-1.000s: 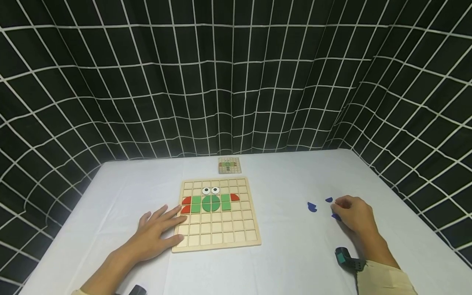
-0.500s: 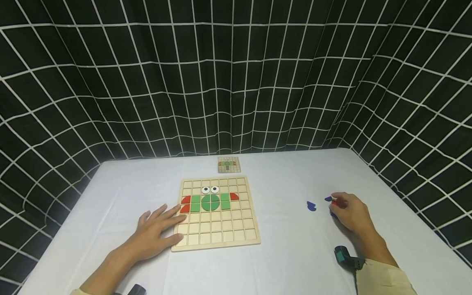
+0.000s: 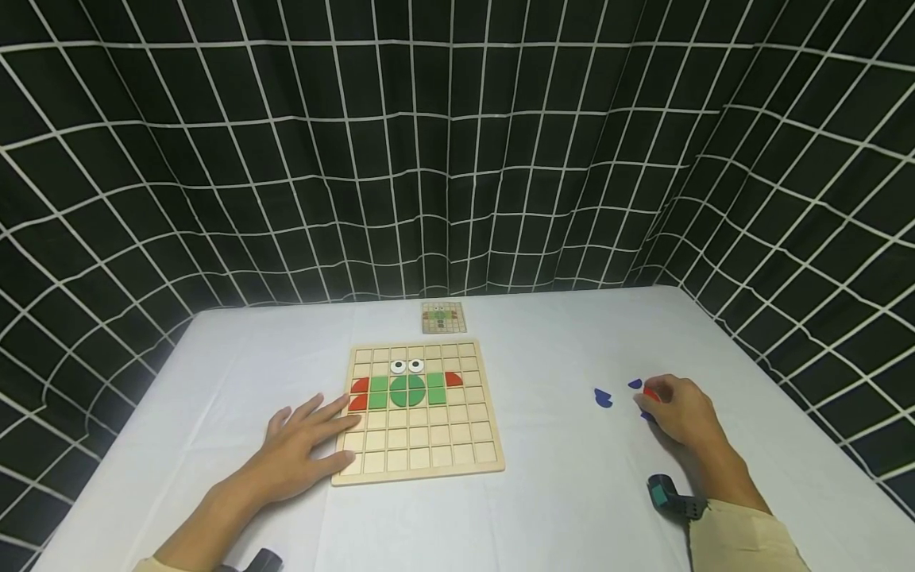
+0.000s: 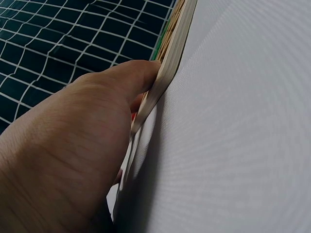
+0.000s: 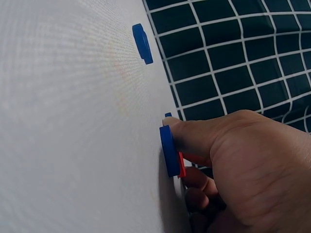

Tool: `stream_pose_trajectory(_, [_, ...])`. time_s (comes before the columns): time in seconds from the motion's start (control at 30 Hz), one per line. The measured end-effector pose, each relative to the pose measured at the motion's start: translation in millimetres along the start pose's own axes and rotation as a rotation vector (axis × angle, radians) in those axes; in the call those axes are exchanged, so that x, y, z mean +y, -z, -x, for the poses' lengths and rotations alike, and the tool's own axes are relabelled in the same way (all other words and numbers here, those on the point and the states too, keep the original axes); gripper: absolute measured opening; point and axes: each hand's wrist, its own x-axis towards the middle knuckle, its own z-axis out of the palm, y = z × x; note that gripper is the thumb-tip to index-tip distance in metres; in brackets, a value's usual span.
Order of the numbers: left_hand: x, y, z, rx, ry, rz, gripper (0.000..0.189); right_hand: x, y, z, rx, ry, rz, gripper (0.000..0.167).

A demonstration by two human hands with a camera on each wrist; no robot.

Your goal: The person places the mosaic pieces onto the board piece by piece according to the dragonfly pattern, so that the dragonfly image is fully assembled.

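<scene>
A square wooden grid board [image 3: 443, 454] lies mid-table. On it are green tiles [image 3: 379, 392], red quarter-round tiles [image 3: 359, 403] and two round eye pieces [image 3: 399, 366]. My left hand [image 3: 286, 465] rests with spread fingers on the board's left edge; in the left wrist view its thumb [image 4: 141, 73] touches the rim. Far to the right, my right hand [image 3: 686, 413] pinches a red tile [image 3: 651, 393] between thumb and fingers, low at the table. A blue piece [image 5: 169, 151] lies close by the thumb, partly covering the red tile in the right wrist view.
A small pattern card [image 3: 443, 318] lies behind the board. Blue pieces lie left of my right hand, one notched piece [image 3: 604, 398] further off and a small one [image 3: 635, 384] near the fingertips. A black grid-patterned curtain [image 3: 400, 159] stands behind the table.
The red tile has come into sight between my right thumb and fingers, and that hand has shifted slightly left. My left hand stays on the board.
</scene>
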Motion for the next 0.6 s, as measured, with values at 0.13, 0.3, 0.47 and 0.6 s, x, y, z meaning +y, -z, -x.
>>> stream_pose_trajectory(0.13, [0.2,0.1,0.1,-0.001,-0.001,0.002,0.053,-0.9,0.5,0.7,0.006,0.001,-0.002,0.04])
stream_pose_trajectory(0.3, [0.6,0.1,-0.3,-0.002,0.0,-0.001,0.053,-1.5,-0.1,2.2,0.054,0.037,0.009,0.034])
stream_pose_trajectory(0.47, [0.0,-0.6,-0.1,-0.004,0.005,-0.005,0.053,-1.8,-3.5,3.0,0.102,0.075,0.052,0.03])
stream_pose_trajectory(0.6, [-0.3,-1.5,0.3,0.001,0.003,0.0,0.053,-1.5,-6.4,3.8,0.142,0.097,0.071,0.03])
